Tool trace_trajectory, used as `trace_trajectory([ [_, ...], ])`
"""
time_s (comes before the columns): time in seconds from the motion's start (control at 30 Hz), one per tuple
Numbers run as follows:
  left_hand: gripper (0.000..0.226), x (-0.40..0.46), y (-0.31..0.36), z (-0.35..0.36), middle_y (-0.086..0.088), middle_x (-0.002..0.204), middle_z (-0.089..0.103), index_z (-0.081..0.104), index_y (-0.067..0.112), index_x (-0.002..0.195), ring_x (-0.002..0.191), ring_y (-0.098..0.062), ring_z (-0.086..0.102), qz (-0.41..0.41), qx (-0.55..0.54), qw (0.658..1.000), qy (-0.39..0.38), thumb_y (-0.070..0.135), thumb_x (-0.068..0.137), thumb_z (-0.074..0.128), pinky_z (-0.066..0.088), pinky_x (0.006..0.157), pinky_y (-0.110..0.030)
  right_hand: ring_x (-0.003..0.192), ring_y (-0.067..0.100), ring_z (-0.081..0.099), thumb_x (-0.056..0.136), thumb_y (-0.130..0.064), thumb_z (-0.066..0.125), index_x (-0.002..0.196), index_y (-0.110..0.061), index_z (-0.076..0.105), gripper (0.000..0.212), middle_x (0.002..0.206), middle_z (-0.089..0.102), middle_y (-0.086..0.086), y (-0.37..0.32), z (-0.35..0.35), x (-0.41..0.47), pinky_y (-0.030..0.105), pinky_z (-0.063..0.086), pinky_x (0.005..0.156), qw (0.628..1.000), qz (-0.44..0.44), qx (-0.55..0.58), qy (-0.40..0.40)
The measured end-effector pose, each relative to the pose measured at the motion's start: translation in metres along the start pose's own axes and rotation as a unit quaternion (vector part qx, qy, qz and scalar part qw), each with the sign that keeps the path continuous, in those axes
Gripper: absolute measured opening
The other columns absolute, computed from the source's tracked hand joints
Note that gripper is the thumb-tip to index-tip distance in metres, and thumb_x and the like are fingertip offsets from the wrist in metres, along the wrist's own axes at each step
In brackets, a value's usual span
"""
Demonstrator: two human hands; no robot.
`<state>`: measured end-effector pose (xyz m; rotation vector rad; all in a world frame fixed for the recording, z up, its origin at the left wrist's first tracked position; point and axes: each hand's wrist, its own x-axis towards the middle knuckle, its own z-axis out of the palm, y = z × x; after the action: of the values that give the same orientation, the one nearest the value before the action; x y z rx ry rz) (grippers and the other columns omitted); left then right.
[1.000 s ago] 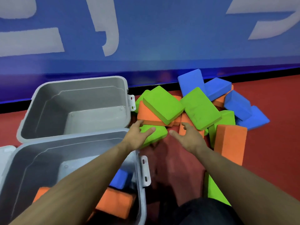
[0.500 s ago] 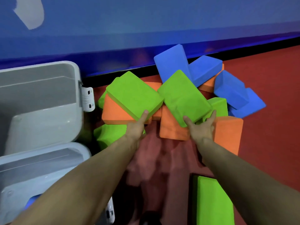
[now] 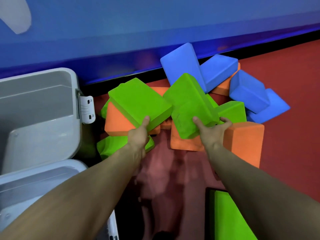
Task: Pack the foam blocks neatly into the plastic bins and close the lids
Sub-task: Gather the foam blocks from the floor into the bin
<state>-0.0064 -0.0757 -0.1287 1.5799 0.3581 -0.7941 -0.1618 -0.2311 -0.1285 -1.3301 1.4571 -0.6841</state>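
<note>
A pile of green, orange and blue foam blocks lies on the red floor against the blue wall. My left hand [image 3: 139,134] grips the near edge of a green block [image 3: 138,103] on top of an orange block [image 3: 118,121], thumb on its top face. My right hand [image 3: 212,130] grips the near right corner of a second green block [image 3: 188,106], thumb on top and fingers curled round its side. Two grey plastic bins stand at the left: the far bin [image 3: 39,115] and the near bin [image 3: 43,177], both without lids on.
Blue blocks [image 3: 249,89] sit at the back right of the pile. A tall orange block [image 3: 245,142] stands just right of my right wrist. Another green block [image 3: 228,219] lies near my right forearm. The far bin's white latch [image 3: 86,108] hangs beside the pile.
Both hands moved forward from the low blocks and took hold of the two top green blocks. My head shifted right, so the bins slid to the left edge.
</note>
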Motion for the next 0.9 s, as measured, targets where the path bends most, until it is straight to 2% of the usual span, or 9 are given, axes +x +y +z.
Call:
trace_trajectory([
  [0.13,0.055,-0.029,0.025,-0.019,-0.011,0.117,0.073,0.062,-0.002,0.127,0.109,-0.028,0.070,0.038,-0.007,0.999,-0.008,0.036,0.089,0.076,0.052,0.087,-0.032,0.123,0.028,0.056,0.065,-0.039,0.094,0.147,-0.013,0.019,0.114,0.139,0.052,0.019,-0.020,-0.001,-0.030,0.042,0.042,0.111,1.000,-0.017,0.012,0.023],
  [0.23,0.038,-0.053,0.052,-0.043,-0.009,0.113,0.075,0.071,0.007,0.112,0.093,-0.018,0.075,0.081,0.004,0.996,-0.033,0.035,0.088,0.078,0.055,0.090,-0.040,0.137,0.029,0.045,0.064,-0.049,0.092,0.152,-0.001,0.027,0.119,0.148,0.046,0.018,-0.041,-0.013,-0.057,0.043,0.034,0.117,0.999,-0.039,-0.026,0.022],
  [0.33,0.050,-0.078,0.083,-0.078,-0.001,0.108,0.078,0.072,0.012,0.114,0.096,-0.019,0.075,0.103,-0.006,0.994,-0.044,0.043,0.076,0.084,0.060,0.089,-0.041,0.126,0.031,0.054,0.056,-0.066,0.087,0.139,-0.003,0.049,0.112,0.135,0.057,0.015,-0.068,-0.024,-0.088,0.047,0.044,0.108,0.996,-0.063,-0.052,0.022],
  [0.43,0.042,-0.108,0.117,-0.121,-0.011,0.103,0.078,0.073,0.009,0.108,0.093,-0.028,0.075,0.139,-0.015,0.990,-0.031,0.040,0.081,0.083,0.061,0.084,-0.046,0.118,0.026,0.062,0.045,-0.087,0.077,0.133,-0.013,0.057,0.117,0.126,0.064,0.007,-0.093,-0.029,-0.115,0.047,0.052,0.100,0.993,-0.101,-0.064,0.007],
  [0.53,0.026,-0.142,0.150,-0.174,-0.009,0.096,0.079,0.073,0.011,0.095,0.090,-0.022,0.074,0.210,0.023,0.977,0.000,0.034,0.085,0.080,0.060,0.089,-0.046,0.119,0.021,0.056,0.058,-0.069,0.087,0.131,-0.011,0.056,0.098,0.126,0.060,0.005,-0.132,-0.030,-0.165,0.040,0.047,0.104,0.985,-0.157,-0.074,-0.027],
  [0.6,0.032,-0.164,0.171,-0.209,-0.009,0.096,0.077,0.071,0.010,0.097,0.091,-0.025,0.072,0.262,0.036,0.964,0.035,0.037,0.082,0.082,0.059,0.088,-0.047,0.121,0.024,0.052,0.063,-0.056,0.089,0.130,-0.009,0.054,0.089,0.126,0.055,0.007,-0.153,-0.027,-0.197,0.036,0.042,0.104,0.977,-0.193,-0.074,-0.047],
  [0.73,0.057,-0.206,0.202,-0.288,0.000,0.111,0.068,0.058,0.012,0.124,0.100,-0.018,0.067,0.320,0.058,0.939,0.109,0.035,0.080,0.085,0.051,0.092,-0.033,0.125,0.024,0.048,0.064,-0.062,0.085,0.135,-0.011,0.051,0.094,0.129,0.054,0.007,-0.184,-0.010,-0.266,0.037,0.041,0.108,0.949,-0.273,-0.101,-0.117],
  [0.8,0.066,-0.221,0.204,-0.332,0.004,0.111,0.069,0.058,0.011,0.124,0.100,-0.012,0.067,0.346,0.090,0.923,0.139,0.042,0.074,0.088,0.052,0.095,-0.033,0.125,0.023,0.047,0.065,-0.060,0.085,0.136,-0.015,0.050,0.091,0.129,0.053,0.005,-0.191,0.001,-0.300,0.037,0.040,0.108,0.934,-0.305,-0.116,-0.148],
  [0.9,0.086,-0.244,0.192,-0.400,0.002,0.122,0.067,0.056,0.015,0.137,0.110,-0.014,0.065,0.362,0.127,0.904,0.190,0.048,0.066,0.091,0.052,0.102,-0.038,0.126,0.021,0.047,0.067,-0.057,0.086,0.139,-0.020,0.050,0.089,0.132,0.051,0.002,-0.193,0.017,-0.353,0.032,0.037,0.106,0.911,-0.338,-0.135,-0.196],
])
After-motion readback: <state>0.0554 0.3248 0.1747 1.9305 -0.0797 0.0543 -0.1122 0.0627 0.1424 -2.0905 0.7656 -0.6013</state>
